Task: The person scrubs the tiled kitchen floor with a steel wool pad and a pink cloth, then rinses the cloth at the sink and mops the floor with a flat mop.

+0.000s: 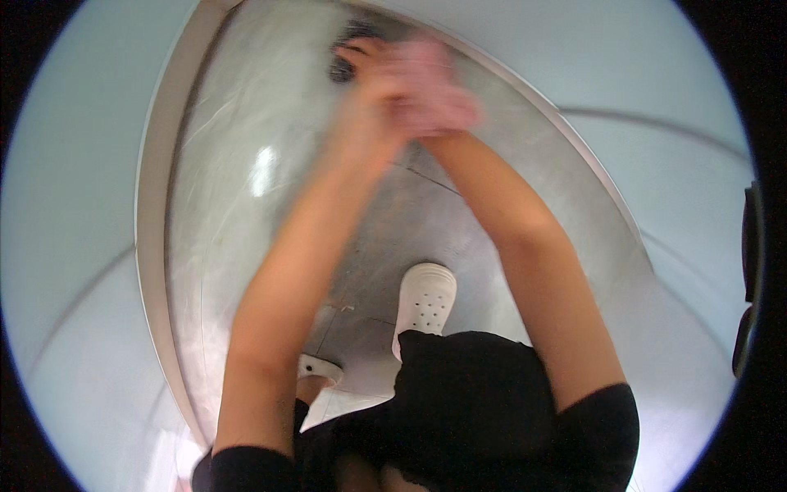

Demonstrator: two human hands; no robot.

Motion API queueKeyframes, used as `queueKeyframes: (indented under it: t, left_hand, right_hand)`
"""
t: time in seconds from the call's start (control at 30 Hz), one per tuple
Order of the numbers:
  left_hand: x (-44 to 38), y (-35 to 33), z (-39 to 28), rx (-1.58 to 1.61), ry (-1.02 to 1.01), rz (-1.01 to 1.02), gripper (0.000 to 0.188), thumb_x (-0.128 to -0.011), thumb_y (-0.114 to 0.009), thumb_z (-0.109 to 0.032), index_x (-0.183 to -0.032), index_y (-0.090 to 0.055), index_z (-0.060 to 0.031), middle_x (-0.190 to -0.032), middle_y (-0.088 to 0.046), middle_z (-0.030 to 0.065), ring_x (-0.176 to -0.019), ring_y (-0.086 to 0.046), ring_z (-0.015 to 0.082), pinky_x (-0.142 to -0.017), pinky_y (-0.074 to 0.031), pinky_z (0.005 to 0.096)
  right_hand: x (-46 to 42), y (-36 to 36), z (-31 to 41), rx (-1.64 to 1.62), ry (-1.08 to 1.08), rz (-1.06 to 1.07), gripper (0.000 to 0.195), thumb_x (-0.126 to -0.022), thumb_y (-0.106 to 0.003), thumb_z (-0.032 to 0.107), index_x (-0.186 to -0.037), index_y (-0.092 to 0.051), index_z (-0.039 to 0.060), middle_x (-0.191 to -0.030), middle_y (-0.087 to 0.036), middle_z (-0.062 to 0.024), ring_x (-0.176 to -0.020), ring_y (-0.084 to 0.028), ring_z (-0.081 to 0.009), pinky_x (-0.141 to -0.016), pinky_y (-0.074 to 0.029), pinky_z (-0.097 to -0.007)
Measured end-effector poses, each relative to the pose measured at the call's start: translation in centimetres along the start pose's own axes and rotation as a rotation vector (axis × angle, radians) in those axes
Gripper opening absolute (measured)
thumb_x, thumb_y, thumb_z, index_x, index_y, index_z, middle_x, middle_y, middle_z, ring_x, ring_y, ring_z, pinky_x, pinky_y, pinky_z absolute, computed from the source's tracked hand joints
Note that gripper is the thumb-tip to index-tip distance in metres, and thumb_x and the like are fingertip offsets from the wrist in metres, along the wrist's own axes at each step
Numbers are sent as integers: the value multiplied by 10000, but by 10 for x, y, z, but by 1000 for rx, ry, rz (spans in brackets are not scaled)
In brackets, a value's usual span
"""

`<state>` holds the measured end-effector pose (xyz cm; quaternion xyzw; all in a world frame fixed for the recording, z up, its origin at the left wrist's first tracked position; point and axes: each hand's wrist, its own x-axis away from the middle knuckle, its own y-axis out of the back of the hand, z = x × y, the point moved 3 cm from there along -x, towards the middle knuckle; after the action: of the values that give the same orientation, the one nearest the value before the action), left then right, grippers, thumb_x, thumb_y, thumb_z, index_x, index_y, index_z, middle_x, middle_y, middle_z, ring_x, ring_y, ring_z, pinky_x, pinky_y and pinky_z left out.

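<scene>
Both arms reach forward and meet near the top of the view, where motion blurs them. A pink cloth [433, 86] covers most of my right hand [455, 117], so its fingers are hidden. My left hand [375, 67] is against the cloth's left side, with some fingers spread to the left; whether it grips the cloth is unclear. Just beyond those fingers is a dark, blurred object [342, 69] that I cannot identify.
Pale walls with a beige baseboard [152, 215] on the left and another baseboard [590, 147] on the right border a shiny grey tiled floor [215, 246]. A white perforated clog [428, 295] and another white shoe [323, 369] are below.
</scene>
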<state>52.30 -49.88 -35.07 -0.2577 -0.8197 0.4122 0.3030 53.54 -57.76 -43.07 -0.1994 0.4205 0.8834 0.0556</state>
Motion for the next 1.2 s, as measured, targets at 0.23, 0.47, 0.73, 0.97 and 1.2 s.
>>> queueKeyframes:
  t: [0.23,0.47,0.73,0.97,1.2]
  left_hand:
    - [179,52,-122,-528,249,-613,660,-698,-542,-167,-1313,-354,-17,-1290,-433,114,-1185,-419,252,-992,-337,381]
    - [339,-1,-202,-497,393,-786,570,-711,-479,-171,-1238,-407,34,-1181,-477,178,-1073,-476,264,-902,-396,348]
    - [386,-17,-200,-452,278,-933,552,-743,-467,-180,-1252,-398,20,-1212,-450,174,-1102,-450,265,-920,-371,374]
    - [385,-13,-188,-417,252,-925,535,-770,-456,-188,-1264,-390,7,-1239,-425,171,-1127,-427,266,-936,-349,396]
    - [399,-6,-188,-388,225,-956,519,-797,-446,-196,-1276,-382,-5,-1267,-401,168,-1153,-404,268,-952,-326,419]
  right_hand:
    - [21,55,-50,357,-199,-77,402,-767,-468,42,-1149,-556,130,-1158,-552,-69,-1071,-505,-258,-924,-409,-342]
    - [159,147,-76,367,-407,-129,380,-779,-494,11,-1142,-556,105,-1111,-573,-126,-1024,-524,-305,-919,-402,-377]
    - [162,117,-27,444,-426,-137,362,-764,-463,-10,-1108,-558,49,-1125,-556,-149,-1069,-497,-316,-932,-375,-397]
    - [137,-13,156,-204,-35,289,428,-721,-506,-2,-1135,-546,97,-1161,-534,-111,-1108,-477,-275,-940,-377,-382]
    - [185,128,7,406,-430,4,460,-752,-437,-51,-1198,-490,48,-1230,-486,-162,-1169,-436,-318,-986,-350,-384]
